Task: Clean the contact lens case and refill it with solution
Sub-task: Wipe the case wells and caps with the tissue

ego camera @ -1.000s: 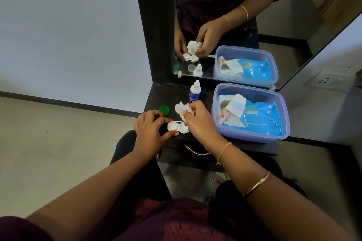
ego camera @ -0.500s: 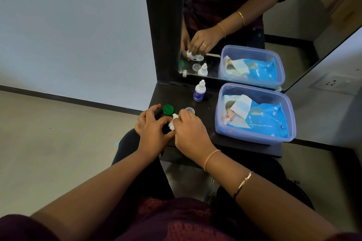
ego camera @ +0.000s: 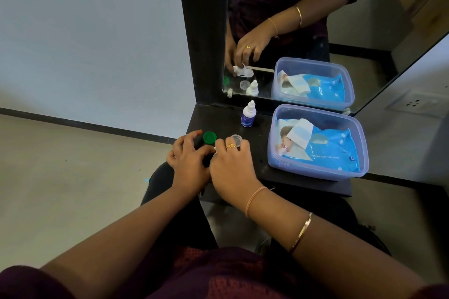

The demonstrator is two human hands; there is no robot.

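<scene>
My left hand (ego camera: pixel 189 165) and my right hand (ego camera: pixel 230 167) press together at the front left of the dark shelf (ego camera: pixel 262 167). They cover the white contact lens case. The mirror shows the case's reflection (ego camera: pixel 246 72) flat on the shelf, with a white wipe piece (ego camera: pixel 236 69) pushed onto it by my right fingers. My left fingers steady the case from the left. A green cap (ego camera: pixel 209 137) and a clear cap (ego camera: pixel 237 140) lie just beyond my fingertips. The small white solution bottle (ego camera: pixel 249 114) stands upright near the mirror, apart from both hands.
A blue-tinted plastic tub (ego camera: pixel 315 172) holding a pack of wet wipes fills the shelf's right half. The mirror (ego camera: pixel 279 31) rises straight behind the shelf. A wall socket (ego camera: pixel 415 104) sits at the far right. Floor lies to the left, below the shelf edge.
My hands came down and closed over the case, which was in plain sight a second ago. The wipe piece, then held above the case, is pressed onto it. The view shifted slightly.
</scene>
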